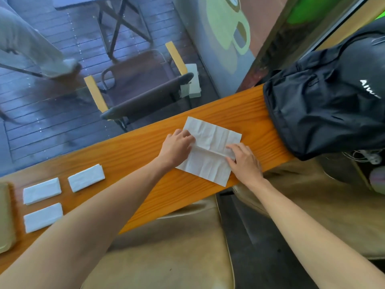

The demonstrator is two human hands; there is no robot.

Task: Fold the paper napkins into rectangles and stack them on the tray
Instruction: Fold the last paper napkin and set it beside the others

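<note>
An unfolded white paper napkin (210, 149) lies flat on the narrow wooden counter (133, 151), creased across its middle. My left hand (177, 148) rests on its left edge with the fingers curled at the crease. My right hand (242, 159) presses its fingertips on the right end of the crease. Three folded rectangular napkins lie at the left: one (86, 177) further right, one (41, 191) behind, one (42, 217) in front. A pale tray (5, 217) shows partly at the left edge.
A black backpack (325, 97) sits on the counter's right end, close to the napkin. Beyond the counter is a glass pane with a chair (141, 90) and decking outside. My lap in tan trousers lies below the counter.
</note>
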